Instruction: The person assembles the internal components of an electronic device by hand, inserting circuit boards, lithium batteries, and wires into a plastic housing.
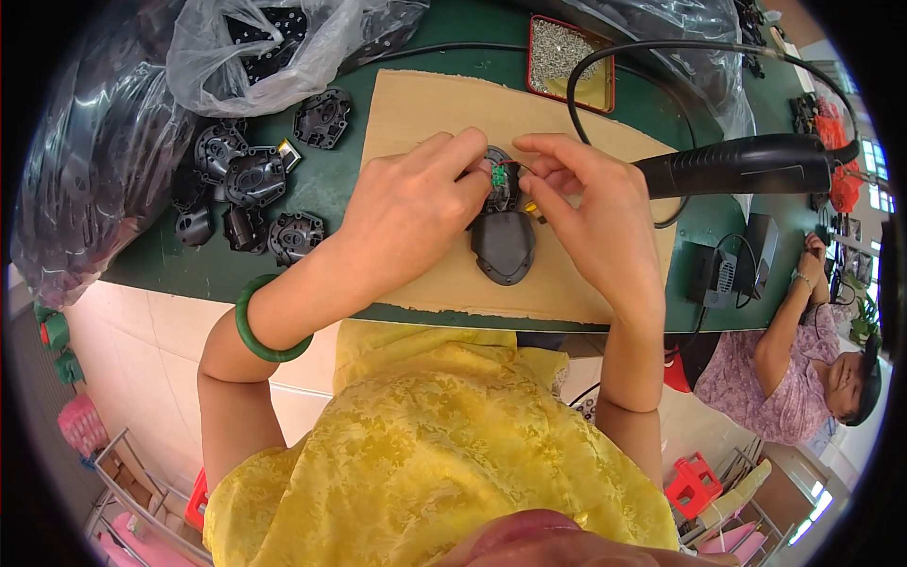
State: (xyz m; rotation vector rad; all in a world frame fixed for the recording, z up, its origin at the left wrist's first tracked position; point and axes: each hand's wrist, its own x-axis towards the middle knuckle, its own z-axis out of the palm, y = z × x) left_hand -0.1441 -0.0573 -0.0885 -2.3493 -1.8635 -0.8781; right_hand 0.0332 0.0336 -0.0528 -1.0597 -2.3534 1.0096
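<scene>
On a cardboard sheet in front of me lies an opened black plastic housing (504,248), its rounded end toward me. A small green circuit board (499,177) sits in its far half, with a thin red wire and a dark wire running off to the right. My left hand (416,203) is closed on the housing's left edge, fingertips beside the board. Thumb and fingers of my right hand (590,194) come together around the thin wires (515,164). Close under that hand shows a small yellow piece (531,207), partly hidden by the fingers.
Black housing parts (255,177) lie left of the cardboard (416,109), near plastic bags (104,142). A red-rimmed tray (595,90) of small metal pieces stands at the back. A black corded handheld tool (737,165) reaches in from the right. Another person (779,378) sits at far right.
</scene>
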